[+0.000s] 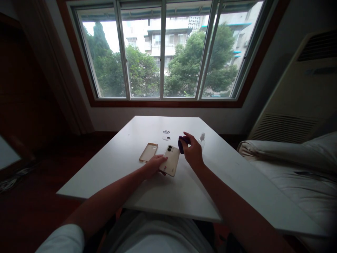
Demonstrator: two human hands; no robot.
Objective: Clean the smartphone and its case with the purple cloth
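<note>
A pale gold smartphone (171,162) is gripped at its left edge by my left hand (154,166), its back and camera lenses facing up. My right hand (193,150) pinches a dark purple cloth (181,144) just beside the phone's upper right corner. Whether the cloth touches the phone I cannot tell. A tan phone case (149,152) lies on the table left of the phone. Behind my right hand stands a clear spray bottle (202,138), partly hidden by it.
Two small round stickers or discs lie beyond the phone, the nearer one (166,138) whitish with a dark spot. All this is on a white table (118,151) before a window (163,52). A covered sofa (289,158) stands at the right.
</note>
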